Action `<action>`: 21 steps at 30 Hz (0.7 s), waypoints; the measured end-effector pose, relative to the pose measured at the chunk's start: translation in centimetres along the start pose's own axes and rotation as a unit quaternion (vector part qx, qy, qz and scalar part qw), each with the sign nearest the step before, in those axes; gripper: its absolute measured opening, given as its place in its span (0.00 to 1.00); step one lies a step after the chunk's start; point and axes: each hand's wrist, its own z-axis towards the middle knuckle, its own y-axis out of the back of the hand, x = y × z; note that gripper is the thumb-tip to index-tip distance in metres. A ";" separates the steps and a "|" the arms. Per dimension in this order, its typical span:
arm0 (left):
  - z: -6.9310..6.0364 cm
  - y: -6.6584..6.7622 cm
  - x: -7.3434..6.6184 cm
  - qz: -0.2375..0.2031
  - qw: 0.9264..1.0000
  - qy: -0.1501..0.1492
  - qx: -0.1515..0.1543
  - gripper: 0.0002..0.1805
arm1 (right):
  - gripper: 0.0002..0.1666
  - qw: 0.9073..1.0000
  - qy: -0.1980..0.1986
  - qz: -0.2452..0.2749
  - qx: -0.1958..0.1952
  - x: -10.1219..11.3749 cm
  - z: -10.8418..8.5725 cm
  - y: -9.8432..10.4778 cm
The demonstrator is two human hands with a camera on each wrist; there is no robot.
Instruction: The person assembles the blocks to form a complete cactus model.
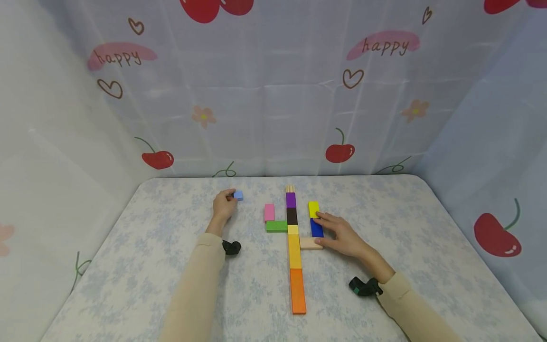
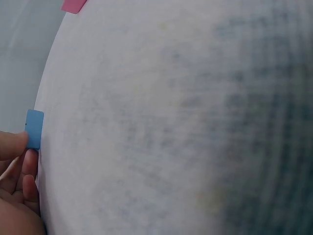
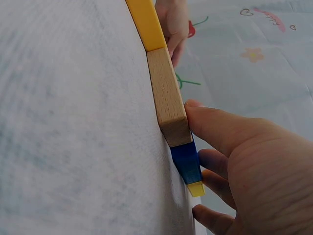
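At the far left of the table my left hand pinches a small light blue block between thumb and fingers; the left wrist view shows the thumb on the blue block. My right hand lies over the right branch of a block layout. Its thumb touches the plain wooden block, and its fingers reach along the dark blue block towards the yellow block. In the right wrist view the thumb meets the wooden block's edge, with the fingers beside the dark blue block.
A central column runs from an orange block through yellow-orange, black and purple to pale sticks. A green block branches left, with a pink block behind it. A patterned curtain hangs behind the table.
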 end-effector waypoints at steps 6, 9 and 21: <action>0.0 0.0 0.1 -0.004 1.000 0.003 -0.005 0.21 | 0.36 1.000 -0.006 -0.001 0.000 -0.1 0.0 0.0; 0.0 -0.1 0.2 -0.006 1.000 0.004 -0.009 0.20 | 0.36 1.000 -0.006 0.001 0.000 0.0 0.1 0.0; 0.0 -0.2 0.1 -0.015 1.000 -0.005 -0.019 0.19 | 0.36 1.000 -0.007 0.000 0.001 0.0 0.0 0.0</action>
